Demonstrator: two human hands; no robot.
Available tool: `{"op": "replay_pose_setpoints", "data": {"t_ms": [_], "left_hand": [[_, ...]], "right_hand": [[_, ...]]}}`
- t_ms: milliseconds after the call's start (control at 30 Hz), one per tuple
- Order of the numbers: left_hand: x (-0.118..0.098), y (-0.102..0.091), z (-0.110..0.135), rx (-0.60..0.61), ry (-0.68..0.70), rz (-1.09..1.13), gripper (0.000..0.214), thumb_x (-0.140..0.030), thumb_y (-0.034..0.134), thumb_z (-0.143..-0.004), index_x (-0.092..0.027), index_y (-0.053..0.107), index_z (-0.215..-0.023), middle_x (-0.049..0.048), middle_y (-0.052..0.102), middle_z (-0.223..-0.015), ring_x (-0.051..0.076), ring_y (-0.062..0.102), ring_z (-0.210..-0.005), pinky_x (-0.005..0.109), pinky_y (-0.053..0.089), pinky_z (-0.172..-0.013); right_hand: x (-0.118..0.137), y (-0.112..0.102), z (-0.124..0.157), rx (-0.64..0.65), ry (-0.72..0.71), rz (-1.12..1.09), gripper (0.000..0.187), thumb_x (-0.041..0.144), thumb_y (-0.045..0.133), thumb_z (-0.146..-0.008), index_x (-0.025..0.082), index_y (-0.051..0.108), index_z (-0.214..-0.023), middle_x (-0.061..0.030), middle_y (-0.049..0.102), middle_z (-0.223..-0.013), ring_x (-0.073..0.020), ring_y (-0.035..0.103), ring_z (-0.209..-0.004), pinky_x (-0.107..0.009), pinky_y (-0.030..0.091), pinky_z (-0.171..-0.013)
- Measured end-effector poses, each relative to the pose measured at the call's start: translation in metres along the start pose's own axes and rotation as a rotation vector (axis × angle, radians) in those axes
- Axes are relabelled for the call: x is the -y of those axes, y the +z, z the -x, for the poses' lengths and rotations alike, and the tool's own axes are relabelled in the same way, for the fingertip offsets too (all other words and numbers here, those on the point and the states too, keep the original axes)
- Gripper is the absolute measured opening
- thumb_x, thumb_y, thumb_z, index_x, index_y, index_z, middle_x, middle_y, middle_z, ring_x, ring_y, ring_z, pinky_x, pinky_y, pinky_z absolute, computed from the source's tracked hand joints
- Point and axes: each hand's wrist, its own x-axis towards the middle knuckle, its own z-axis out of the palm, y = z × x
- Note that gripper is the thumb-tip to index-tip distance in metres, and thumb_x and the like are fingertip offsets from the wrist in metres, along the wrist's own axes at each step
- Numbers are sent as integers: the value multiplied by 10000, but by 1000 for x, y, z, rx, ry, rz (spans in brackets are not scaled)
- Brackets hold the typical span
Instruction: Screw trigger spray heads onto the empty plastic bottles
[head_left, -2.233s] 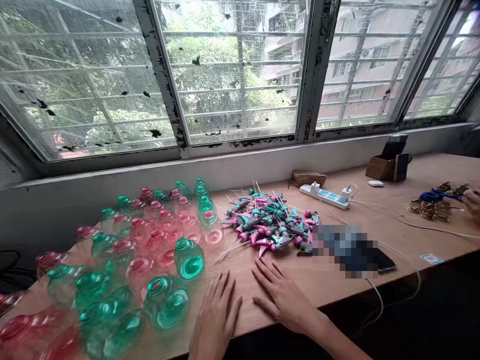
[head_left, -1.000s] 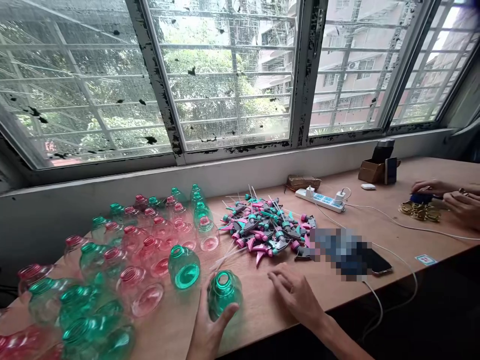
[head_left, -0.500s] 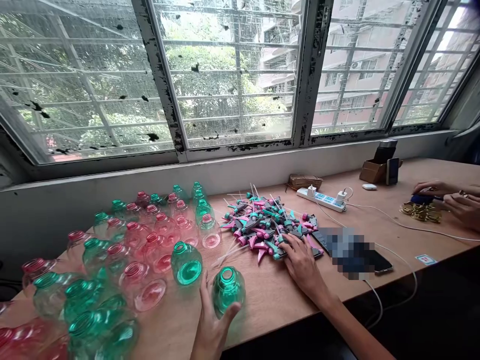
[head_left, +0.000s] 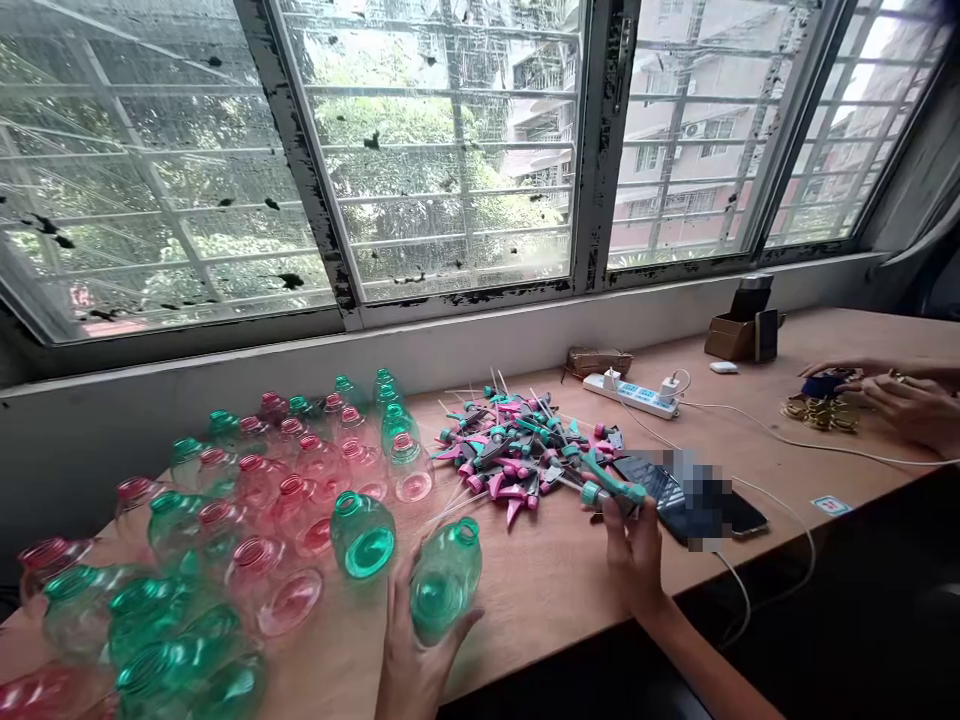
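Observation:
My left hand (head_left: 420, 655) grips a clear green plastic bottle (head_left: 445, 578), tilted with its neck pointing up and right, just above the wooden table (head_left: 547, 590). My right hand (head_left: 634, 545) is closed on a teal spray-trigger head (head_left: 609, 482) with a thin dip tube, lifted off the near right edge of a pile of pink and teal trigger heads (head_left: 514, 445). Many empty green and pink bottles (head_left: 247, 510) lie to the left of the pile.
A phone (head_left: 690, 498) on a white cable lies right of the pile. Behind it are a power strip (head_left: 634, 393) and a small cardboard box (head_left: 739, 325). Another person's hands (head_left: 892, 390) work over gold-coloured parts at the far right. Windows run along the back.
My left hand picked a green bottle from the heap and tilted it. My right hand reached into the trigger pile and came away holding a teal trigger head.

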Motion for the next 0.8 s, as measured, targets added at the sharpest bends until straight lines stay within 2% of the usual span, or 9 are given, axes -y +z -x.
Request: {"op": "replay_pose_setpoints", "data": {"t_ms": [100, 200, 300, 367, 567, 700, 800], "left_hand": [[-2, -5, -1, -9, 46, 5, 818, -445, 885, -682, -305, 533, -1407, 85, 531, -1473, 392, 427, -1454, 607, 311, -1221], [1, -5, 3, -26, 33, 84, 885, -449, 921, -640, -307, 505, -1409, 87, 548, -1453, 385, 482, -1408, 594, 358, -1200], [-1, -3, 9, -65, -7, 194, 895, -500, 932, -609, -290, 510, -1370, 94, 595, -1423, 382, 523, -1374, 566, 391, -1187], [-6, -2, 11, -89, -5, 196, 881, -548, 924, -596, -278, 547, -1345, 96, 612, -1404, 388, 527, -1364, 560, 374, -1196], [-14, -9, 11, -88, 121, 14, 769, -591, 911, -591, -282, 673, -1253, 95, 654, -1285, 401, 557, -1287, 609, 408, -1132], [-10, -12, 11, -80, 88, 86, 737, -561, 880, -663, -278, 628, -1294, 93, 617, -1335, 386, 528, -1319, 564, 409, -1145], [-8, -11, 12, -97, 66, 125, 739, -582, 870, -657, -279, 628, -1286, 84, 616, -1339, 382, 527, -1319, 538, 407, -1152]], "right_hand": [[11, 6, 7, 8, 184, -232, 199, 463, 508, -1005, 275, 565, -1039, -34, 719, -963, -200, 626, -669, -365, 523, -660], [17, 14, 6, 39, 392, -450, 254, 480, 512, -983, 247, 607, -955, -5, 683, -786, -158, 548, -511, -309, 480, -487], [14, 17, -1, 23, 556, -609, 253, 457, 590, -922, 227, 614, -819, 33, 600, -636, -120, 467, -437, -253, 429, -412], [10, 15, -6, -3, 621, -684, 242, 442, 641, -878, 226, 612, -774, 47, 582, -618, -102, 437, -424, -223, 412, -392], [12, 14, -2, -2, 678, -766, 213, 414, 701, -850, 207, 657, -836, 10, 701, -697, -83, 460, -414, -193, 423, -379], [13, 16, -1, -29, 659, -763, 204, 400, 723, -842, 211, 646, -833, 20, 719, -699, -77, 477, -408, -181, 433, -379], [12, 16, -2, -45, 656, -758, 203, 412, 714, -844, 222, 640, -844, 36, 710, -696, -75, 469, -406, -178, 430, -374]]}}
